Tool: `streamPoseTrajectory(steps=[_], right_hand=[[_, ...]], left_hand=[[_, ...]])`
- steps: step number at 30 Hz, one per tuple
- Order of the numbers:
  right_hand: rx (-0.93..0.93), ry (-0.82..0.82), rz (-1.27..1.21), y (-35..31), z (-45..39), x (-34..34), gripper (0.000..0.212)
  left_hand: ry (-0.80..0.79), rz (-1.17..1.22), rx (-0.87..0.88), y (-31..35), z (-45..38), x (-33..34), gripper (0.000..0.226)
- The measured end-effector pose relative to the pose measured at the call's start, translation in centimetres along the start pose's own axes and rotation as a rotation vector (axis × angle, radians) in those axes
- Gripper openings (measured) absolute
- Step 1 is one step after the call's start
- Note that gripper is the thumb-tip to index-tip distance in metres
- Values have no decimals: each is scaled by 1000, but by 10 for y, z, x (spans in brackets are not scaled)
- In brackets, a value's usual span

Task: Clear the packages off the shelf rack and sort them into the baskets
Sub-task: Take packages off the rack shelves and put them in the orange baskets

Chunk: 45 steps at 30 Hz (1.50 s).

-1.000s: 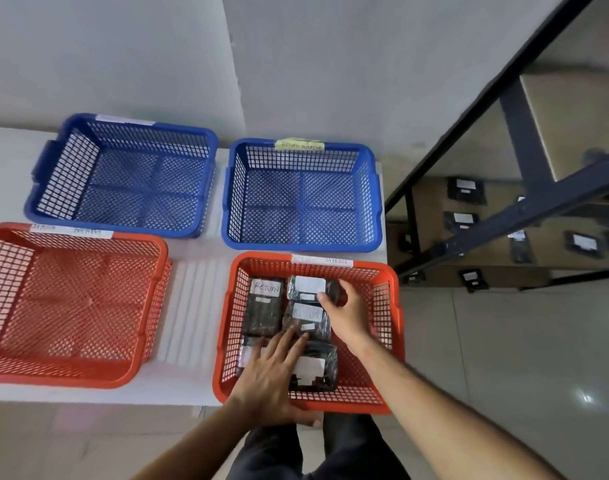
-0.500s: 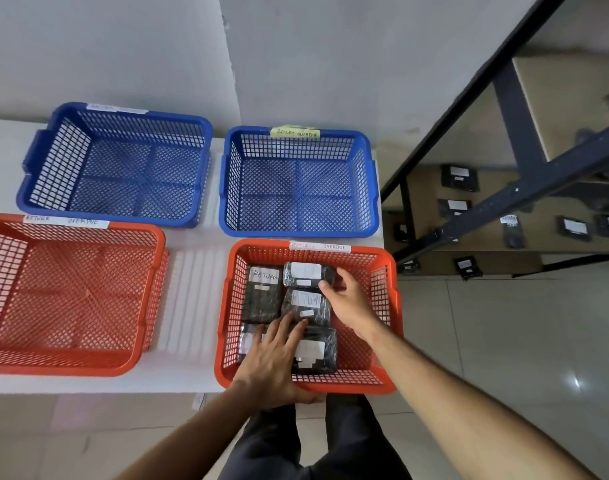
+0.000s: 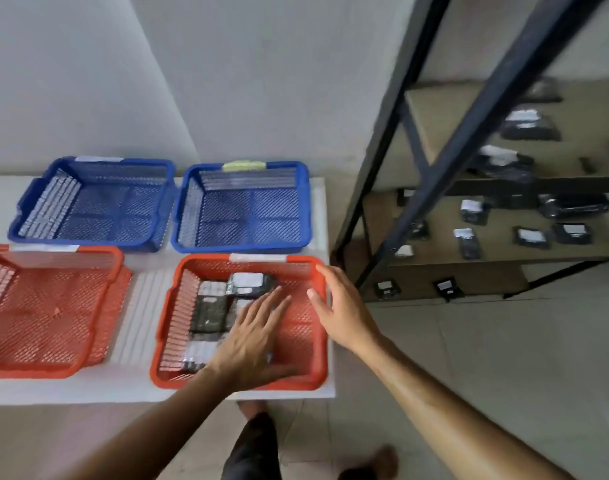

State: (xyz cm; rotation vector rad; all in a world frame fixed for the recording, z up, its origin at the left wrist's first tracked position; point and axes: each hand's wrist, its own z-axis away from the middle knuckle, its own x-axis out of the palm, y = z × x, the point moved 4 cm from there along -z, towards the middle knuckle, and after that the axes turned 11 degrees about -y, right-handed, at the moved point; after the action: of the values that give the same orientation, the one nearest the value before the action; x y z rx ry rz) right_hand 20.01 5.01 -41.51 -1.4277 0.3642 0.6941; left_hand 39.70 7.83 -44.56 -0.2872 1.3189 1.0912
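Both forearms reach toward twelve o'clock, the left hand (image 3: 252,336) flat with fingers (image 3: 273,299) spread straight, the right hand (image 3: 344,311) at its three o'clock, relaxed, holding nothing.

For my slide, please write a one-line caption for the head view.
Both hands, left and right, open over the red basket holding packages; more wait on the shelf rack.

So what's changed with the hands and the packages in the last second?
The right hand has let go of the package at the back of the near red basket and pulled away to the basket's right rim, fingers open. The left hand still lies flat over the packages in that basket. The other three baskets stay as they were.
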Motion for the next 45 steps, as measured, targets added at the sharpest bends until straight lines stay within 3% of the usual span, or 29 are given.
streamPoseTrajectory(steps=[7,12,17,24,28,31,36,42,45], right_hand=[[-193,447,216,10,93,-263,44],[-222,660,390,0,157,-449,47],[-185,802,487,4,194,-591,50],[-54,783,576,55,197,-748,44],[89,681,360,99,177,-821,42],[120,677,285,132,159,-862,44],[156,531,167,166,119,-904,36],[114,233,175,178,69,-921,57],[5,172,145,186,52,-922,47]], left_hand=[[321,-15,301,235,-122,-115,101],[459,-86,464,397,-189,-204,94],[530,-140,556,508,-247,-279,91],[604,-268,593,601,-345,-333,72],[575,-265,558,641,-410,-357,61],[555,-307,421,659,-457,-370,68],[485,-448,231,658,-500,-367,79],[726,-631,177,654,-500,-351,67],[809,-632,137,655,-498,-347,68]])
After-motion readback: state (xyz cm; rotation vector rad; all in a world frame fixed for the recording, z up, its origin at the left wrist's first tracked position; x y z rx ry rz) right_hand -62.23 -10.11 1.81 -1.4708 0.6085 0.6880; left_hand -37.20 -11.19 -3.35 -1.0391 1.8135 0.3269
